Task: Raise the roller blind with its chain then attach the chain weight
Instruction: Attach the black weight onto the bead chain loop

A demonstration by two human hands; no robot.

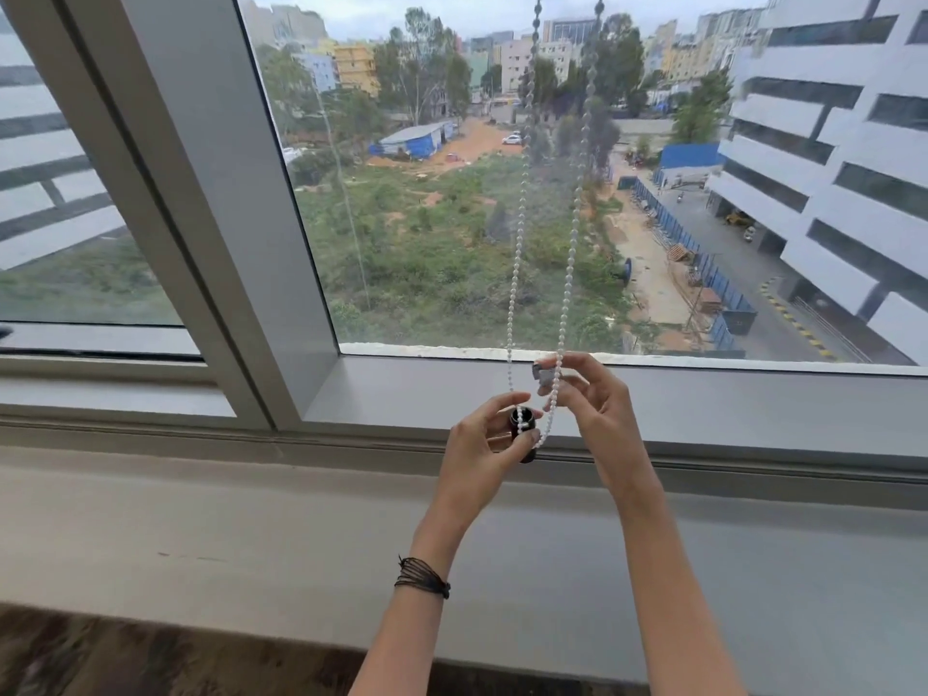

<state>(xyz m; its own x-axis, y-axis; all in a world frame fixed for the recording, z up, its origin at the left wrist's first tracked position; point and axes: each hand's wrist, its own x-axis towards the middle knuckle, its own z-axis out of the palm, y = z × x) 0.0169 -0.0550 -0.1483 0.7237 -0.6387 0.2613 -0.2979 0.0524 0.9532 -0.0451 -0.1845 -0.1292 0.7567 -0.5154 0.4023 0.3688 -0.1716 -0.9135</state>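
A white beaded chain [517,253] hangs as a loop in two strands in front of the window glass. Its bottom bend lies in a small black chain weight [522,428]. My left hand [484,444] grips that black weight between thumb and fingers. My right hand [592,399] pinches the right strand of the chain just above the weight, and a small grey piece [543,375] shows at its fingertips. The roller blind itself is out of view above the frame.
A grey window frame post [201,193] slants at the left. The grey sill [753,409] runs below the glass, with a wide ledge [201,519] under it. Dark wooden flooring [100,655] shows at the bottom left. A dark cord bracelet [422,577] is on my left wrist.
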